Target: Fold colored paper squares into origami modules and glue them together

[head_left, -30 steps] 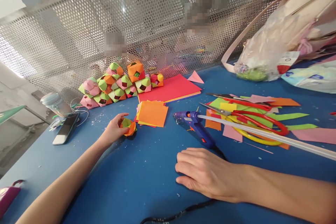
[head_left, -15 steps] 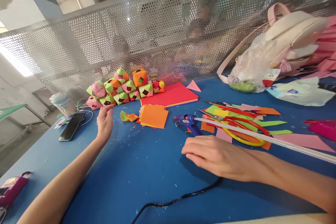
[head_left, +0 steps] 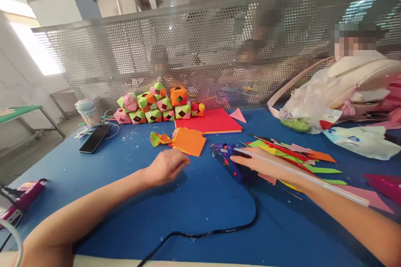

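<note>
My left hand [head_left: 169,167] is above the blue table, just in front of a stack of orange paper squares [head_left: 189,142]. Its fingers are curled together and slightly blurred, and whatever may be inside them is hidden. At the rear of a blue hot glue gun [head_left: 225,152], my right hand [head_left: 255,162] closes about the upper handle. A long white glue stick [head_left: 326,186] runs out of the gun's back, over my wrist. Beside the orange squares lies a small folded green and orange paper piece [head_left: 159,138].
Folded paper balls [head_left: 153,104] are piled against the perforated metal screen [head_left: 125,50]. Red sheets [head_left: 213,121] lie behind the squares. Paper scraps and scissors spread right, near a bag [head_left: 360,75]. A phone [head_left: 94,138] and cup [head_left: 88,112] stand left. The gun's black cord [head_left: 219,231] crosses the front.
My left hand has moved right and nearer, from beside the paper balls to in front of the orange squares. My right hand has come forward onto the glue gun. The view has tilted.
</note>
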A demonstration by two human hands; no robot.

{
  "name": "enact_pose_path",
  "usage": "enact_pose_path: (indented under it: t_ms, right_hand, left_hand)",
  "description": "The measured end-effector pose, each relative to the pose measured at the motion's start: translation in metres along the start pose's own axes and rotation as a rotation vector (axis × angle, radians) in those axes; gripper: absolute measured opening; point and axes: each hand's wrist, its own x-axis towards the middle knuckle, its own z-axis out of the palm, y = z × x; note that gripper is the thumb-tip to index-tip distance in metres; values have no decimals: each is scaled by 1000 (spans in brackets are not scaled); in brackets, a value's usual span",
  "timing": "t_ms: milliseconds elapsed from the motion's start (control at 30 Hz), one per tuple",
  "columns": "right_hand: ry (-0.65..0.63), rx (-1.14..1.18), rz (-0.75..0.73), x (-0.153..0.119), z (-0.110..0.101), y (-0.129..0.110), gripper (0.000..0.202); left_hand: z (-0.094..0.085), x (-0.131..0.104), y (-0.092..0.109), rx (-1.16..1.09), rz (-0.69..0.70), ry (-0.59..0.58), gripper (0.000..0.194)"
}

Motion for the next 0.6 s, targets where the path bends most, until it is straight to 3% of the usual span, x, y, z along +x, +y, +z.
enact_pose_path:
  t_ms: [133, 233, 300, 467, 600]
  right_hand:
    - [-208, 234, 9, 9, 20, 11, 34]
    - [-269, 404, 40, 12, 30, 16, 36]
    - [-300, 431, 80, 12, 29, 10, 37]
    - [-335, 497, 76, 7, 14, -42, 34]
    - [-310, 679, -22, 9, 12, -100, 23]
  left_hand:
    - [-1, -11, 53, 26, 177, -382, 24]
    - [-4, -31, 87, 81, 243, -500, 27]
    - [-7, -45, 103, 167, 232, -507, 13]
    - [-18, -65, 115, 139, 172, -534, 5]
    - [-47, -69, 102, 201, 22, -540, 8]
